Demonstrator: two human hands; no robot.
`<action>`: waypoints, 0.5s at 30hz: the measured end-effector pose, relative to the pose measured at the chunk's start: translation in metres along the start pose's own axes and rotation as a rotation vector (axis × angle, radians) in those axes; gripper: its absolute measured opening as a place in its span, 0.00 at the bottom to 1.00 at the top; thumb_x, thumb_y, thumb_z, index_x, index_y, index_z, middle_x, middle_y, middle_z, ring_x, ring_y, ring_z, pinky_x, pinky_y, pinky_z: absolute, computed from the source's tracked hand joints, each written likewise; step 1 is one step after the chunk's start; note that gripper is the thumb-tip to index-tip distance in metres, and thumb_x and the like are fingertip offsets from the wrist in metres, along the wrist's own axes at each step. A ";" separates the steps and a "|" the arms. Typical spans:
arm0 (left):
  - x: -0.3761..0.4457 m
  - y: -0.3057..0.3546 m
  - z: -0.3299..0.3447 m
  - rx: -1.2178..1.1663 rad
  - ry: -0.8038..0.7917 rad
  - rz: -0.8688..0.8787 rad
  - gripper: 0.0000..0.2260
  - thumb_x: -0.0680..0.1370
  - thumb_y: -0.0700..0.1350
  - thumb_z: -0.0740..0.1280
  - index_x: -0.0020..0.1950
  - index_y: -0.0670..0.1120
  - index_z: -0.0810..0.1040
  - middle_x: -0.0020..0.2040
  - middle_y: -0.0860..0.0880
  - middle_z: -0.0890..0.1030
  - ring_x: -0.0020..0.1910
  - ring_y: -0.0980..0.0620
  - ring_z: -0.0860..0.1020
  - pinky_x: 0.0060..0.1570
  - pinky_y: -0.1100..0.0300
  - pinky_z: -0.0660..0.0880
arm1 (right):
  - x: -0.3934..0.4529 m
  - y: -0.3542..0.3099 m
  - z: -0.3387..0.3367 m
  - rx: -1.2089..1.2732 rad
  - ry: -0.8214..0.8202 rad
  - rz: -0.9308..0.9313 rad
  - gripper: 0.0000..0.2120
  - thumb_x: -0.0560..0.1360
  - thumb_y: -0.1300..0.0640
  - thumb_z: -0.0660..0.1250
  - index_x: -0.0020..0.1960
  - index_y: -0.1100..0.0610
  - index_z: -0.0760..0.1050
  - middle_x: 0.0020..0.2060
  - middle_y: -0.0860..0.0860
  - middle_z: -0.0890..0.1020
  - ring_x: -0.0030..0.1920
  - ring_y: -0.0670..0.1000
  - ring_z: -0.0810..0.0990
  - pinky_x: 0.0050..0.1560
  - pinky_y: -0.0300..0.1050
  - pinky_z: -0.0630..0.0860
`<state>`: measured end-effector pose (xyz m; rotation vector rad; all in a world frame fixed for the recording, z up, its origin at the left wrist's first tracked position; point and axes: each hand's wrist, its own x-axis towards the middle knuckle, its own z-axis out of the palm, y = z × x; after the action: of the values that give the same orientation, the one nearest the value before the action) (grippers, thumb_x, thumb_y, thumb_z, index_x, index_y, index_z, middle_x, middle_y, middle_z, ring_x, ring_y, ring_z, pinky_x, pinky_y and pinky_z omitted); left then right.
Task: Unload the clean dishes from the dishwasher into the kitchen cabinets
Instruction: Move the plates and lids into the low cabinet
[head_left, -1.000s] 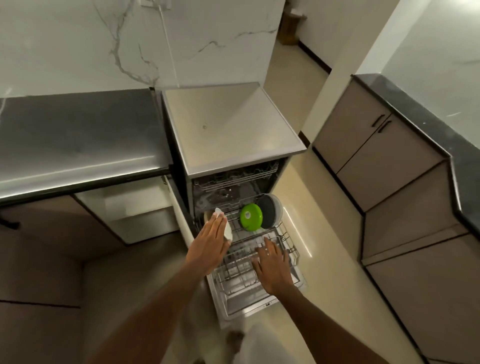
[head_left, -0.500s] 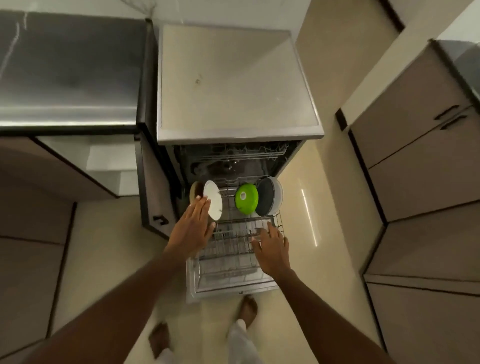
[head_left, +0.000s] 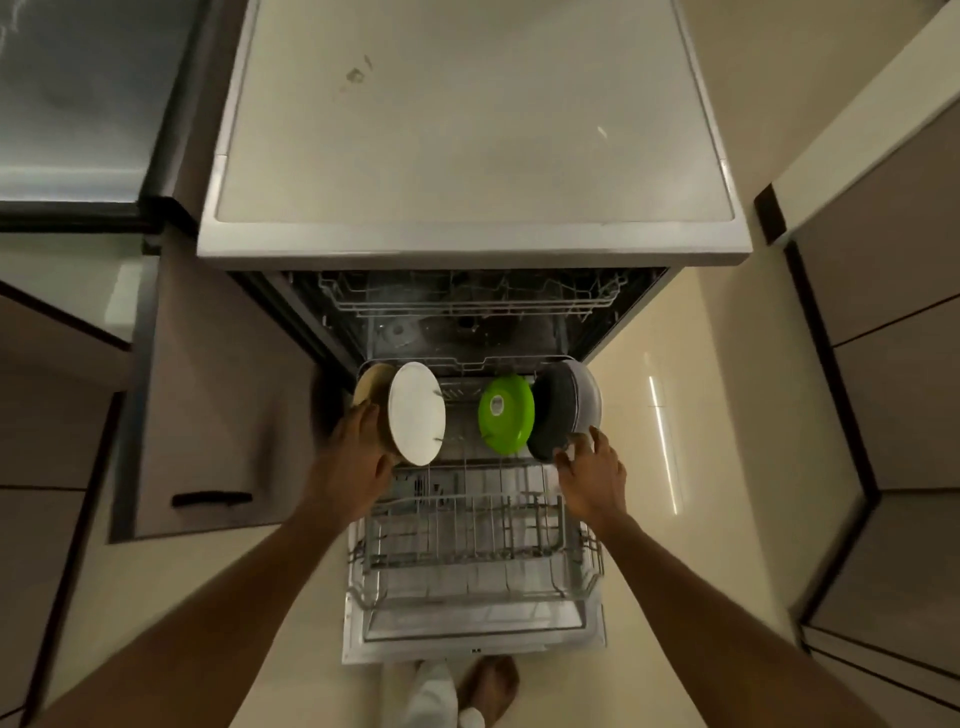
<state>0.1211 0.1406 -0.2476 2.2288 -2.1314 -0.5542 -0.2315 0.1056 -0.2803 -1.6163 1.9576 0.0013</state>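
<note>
The dishwasher's lower rack (head_left: 467, 525) is pulled out over the open door (head_left: 472, 636). Standing on edge at its far end are a tan plate (head_left: 370, 389), a white plate (head_left: 418, 413), a green plate (head_left: 506, 415), a dark grey plate (head_left: 553, 415) and a pale grey plate (head_left: 589, 397). My left hand (head_left: 356, 460) lies against the tan plate's lower left edge, with the thumb under the white plate. The spread fingertips of my right hand (head_left: 592, 467) touch the dark grey plate's lower rim.
The upper rack (head_left: 467, 296) sits inside the machine, under its pale top (head_left: 467, 130). A cabinet door (head_left: 218, 415) with a black handle (head_left: 212, 499) hangs open at the left, beside a steel counter (head_left: 78, 104). Shut cabinets (head_left: 893, 364) line the right. My feet (head_left: 488, 686) stand by the door.
The view has tipped down and closer to the rack. My left hand slid from the white plate to the tan plate's edge. My right hand moved from the rack wires up to the dark grey plate.
</note>
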 end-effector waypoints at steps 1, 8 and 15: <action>0.010 -0.006 0.013 0.019 -0.015 -0.024 0.36 0.74 0.47 0.76 0.78 0.38 0.65 0.74 0.38 0.69 0.71 0.38 0.72 0.63 0.43 0.79 | 0.017 0.007 0.004 0.009 0.010 0.010 0.22 0.84 0.45 0.62 0.74 0.53 0.71 0.78 0.58 0.67 0.75 0.64 0.69 0.72 0.65 0.68; 0.069 -0.037 0.084 0.007 -0.050 -0.183 0.32 0.78 0.43 0.70 0.79 0.38 0.61 0.78 0.35 0.62 0.75 0.35 0.66 0.72 0.40 0.69 | 0.100 0.036 0.025 0.078 0.081 0.086 0.23 0.82 0.48 0.61 0.73 0.58 0.69 0.71 0.63 0.72 0.65 0.67 0.76 0.62 0.66 0.77; 0.099 -0.041 0.103 -0.164 -0.065 -0.429 0.33 0.78 0.39 0.68 0.80 0.35 0.58 0.74 0.30 0.65 0.68 0.29 0.72 0.64 0.39 0.74 | 0.137 0.054 0.045 0.241 0.090 0.159 0.23 0.82 0.51 0.63 0.74 0.58 0.65 0.71 0.62 0.72 0.64 0.65 0.76 0.61 0.68 0.78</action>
<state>0.1357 0.0716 -0.3788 2.6064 -1.5571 -0.7885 -0.2722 0.0131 -0.3969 -1.3247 2.0611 -0.2390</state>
